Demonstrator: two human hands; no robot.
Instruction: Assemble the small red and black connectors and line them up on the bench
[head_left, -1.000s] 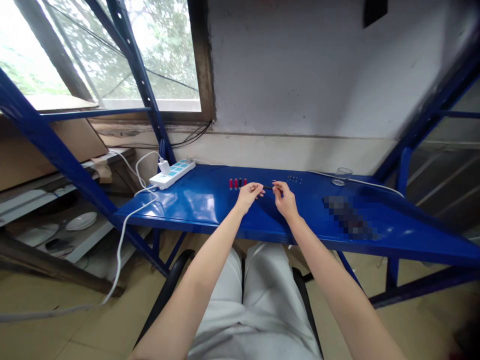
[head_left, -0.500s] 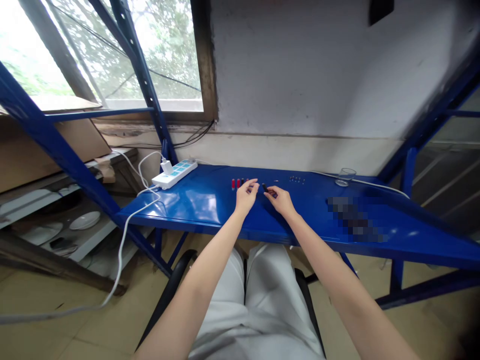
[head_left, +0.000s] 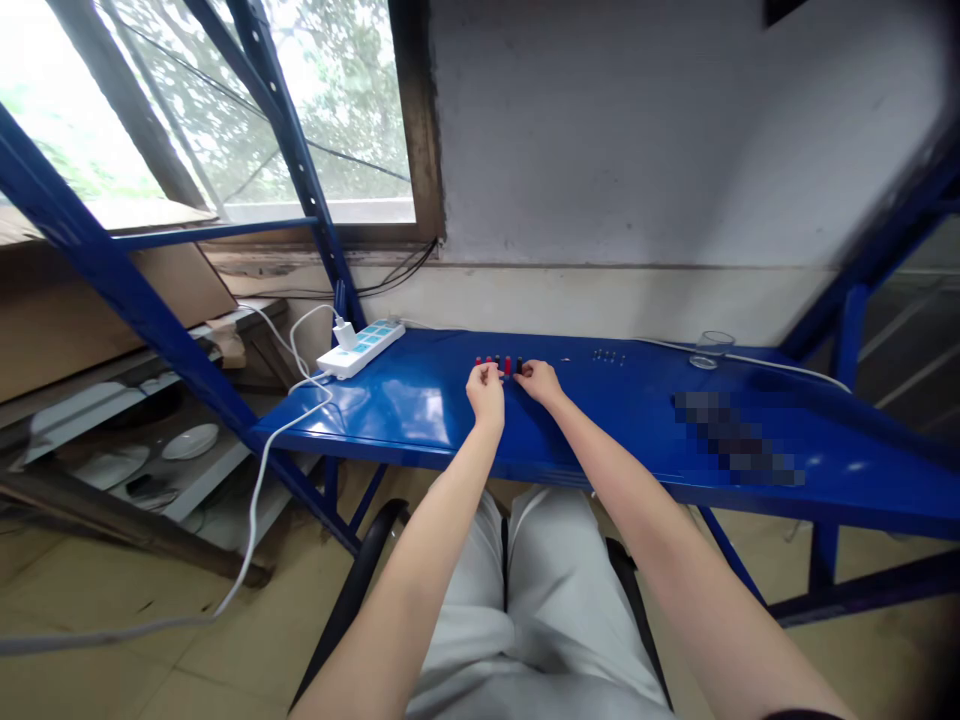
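Observation:
A short row of small red and black pieces (head_left: 498, 362) stands upright on the blue metal table (head_left: 420, 410), towards its back. My left hand (head_left: 486, 387) rests knuckles-up just in front of the row, its fingers curled onto the left pieces. My right hand (head_left: 537, 380) is beside it, fingers pinched round a small black piece (head_left: 519, 366) at the row's right end. The two hands nearly touch. What the left fingertips hold is hidden.
Several tiny dark parts (head_left: 607, 355) lie to the right of the row, with a clear glass (head_left: 711, 348) and a white cable (head_left: 780, 366) beyond. A white power strip (head_left: 360, 347) sits back left. Plates (head_left: 191, 440) lie on a low shelf at the left.
Both hands moved left and forward, from holding a black piece between them above the table down to the row. The black piece now stands at the row's right end.

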